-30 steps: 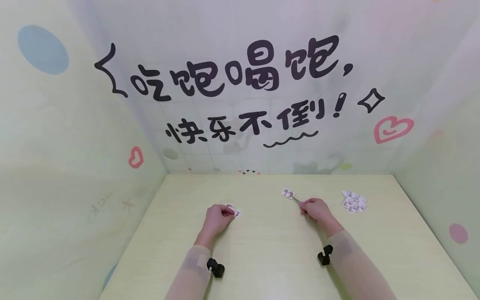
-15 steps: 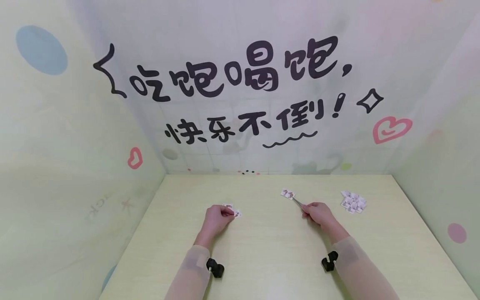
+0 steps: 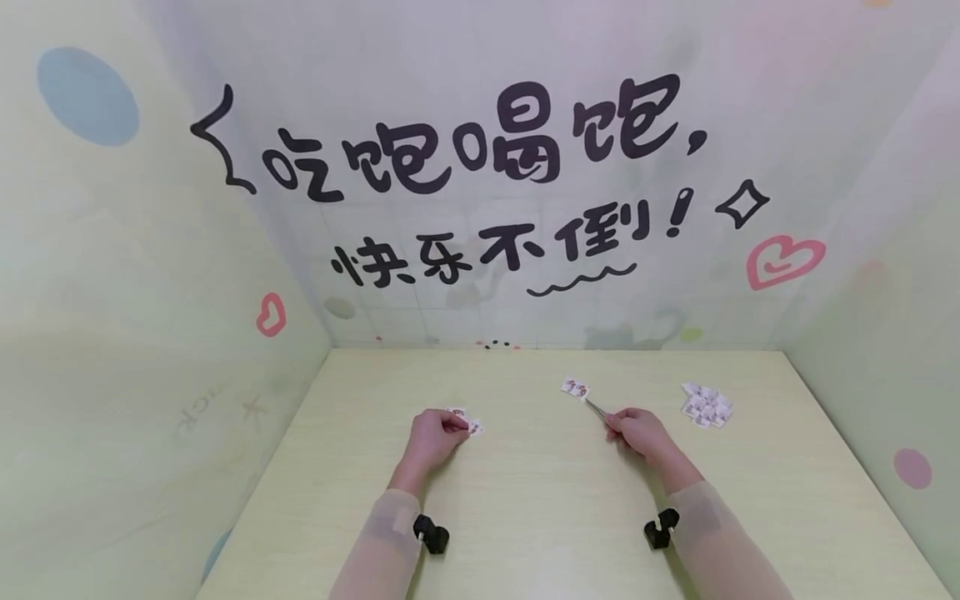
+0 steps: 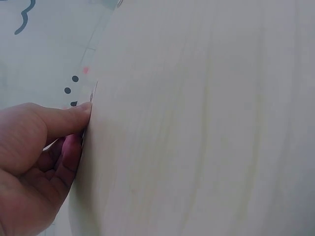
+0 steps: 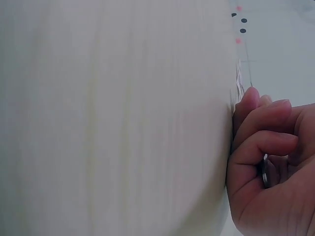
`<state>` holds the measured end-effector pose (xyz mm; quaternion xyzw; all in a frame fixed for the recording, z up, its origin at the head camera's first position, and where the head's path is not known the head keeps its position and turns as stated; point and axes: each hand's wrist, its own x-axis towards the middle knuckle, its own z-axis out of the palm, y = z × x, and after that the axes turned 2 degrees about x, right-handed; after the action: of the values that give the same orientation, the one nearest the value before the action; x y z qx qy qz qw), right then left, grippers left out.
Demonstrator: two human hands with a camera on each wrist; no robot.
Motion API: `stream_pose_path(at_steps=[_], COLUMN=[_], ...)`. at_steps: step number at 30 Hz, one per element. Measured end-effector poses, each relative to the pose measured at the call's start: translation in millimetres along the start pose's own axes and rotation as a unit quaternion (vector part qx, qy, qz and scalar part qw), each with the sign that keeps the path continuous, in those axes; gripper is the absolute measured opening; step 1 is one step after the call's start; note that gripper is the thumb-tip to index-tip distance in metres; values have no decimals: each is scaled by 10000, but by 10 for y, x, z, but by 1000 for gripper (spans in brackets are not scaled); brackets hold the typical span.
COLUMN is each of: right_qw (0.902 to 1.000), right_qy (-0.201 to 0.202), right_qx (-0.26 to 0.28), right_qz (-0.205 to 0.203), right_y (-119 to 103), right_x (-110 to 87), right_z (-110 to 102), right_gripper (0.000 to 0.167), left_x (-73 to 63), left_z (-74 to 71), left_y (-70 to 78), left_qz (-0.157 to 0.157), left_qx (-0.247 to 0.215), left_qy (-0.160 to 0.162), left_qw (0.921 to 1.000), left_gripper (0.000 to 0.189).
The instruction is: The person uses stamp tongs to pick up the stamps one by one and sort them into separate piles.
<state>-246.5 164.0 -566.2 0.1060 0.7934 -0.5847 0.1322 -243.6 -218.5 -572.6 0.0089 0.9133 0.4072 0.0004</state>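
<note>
The left cards point(image 3: 476, 427) are partly covered by the left hand point(image 3: 435, 437), the tool point(image 3: 596, 407) by the right hand point(image 3: 641, 432), and both sleeves point(image 3: 378, 546) are cut off below.

Two plain, pale beige sleeves, the left sleeve point(image 3: 378, 542) and the right sleeve point(image 3: 723, 542), look semi-sheer and end in cuffs at the wrists. A greyish patch shows in the fabric near each cuff. One black, blocky, two-lobed unit is fitted at the inner side of each wrist: left unit point(image 3: 432, 537), right unit point(image 3: 657, 535). The left hand point(image 3: 433, 440) and right hand point(image 3: 643, 432) are bare.
</note>
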Motion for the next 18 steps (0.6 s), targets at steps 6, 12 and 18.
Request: stream_pose_path(at_steps=[6,12,18], right_qw=[10000,9998,9969], right_qy=[-48,-135,-306], right_qx=[-7,-102,-566], right_qz=[-48,-138,-450], right_y=[-7,-32,-83], right_x=[5,-10,-4], right_z=[21,21,113], right_gripper=[20,19,15], left_x=[-1,-3,-13], left_z=[-17,17,23], left_y=[-15,-50,-72], left_qz=[-4,58,9], left_qx=[6,-42,-133], left_qy=[19,80,183], left_qw=[10000,9999,9997], left_gripper=[5,8,10])
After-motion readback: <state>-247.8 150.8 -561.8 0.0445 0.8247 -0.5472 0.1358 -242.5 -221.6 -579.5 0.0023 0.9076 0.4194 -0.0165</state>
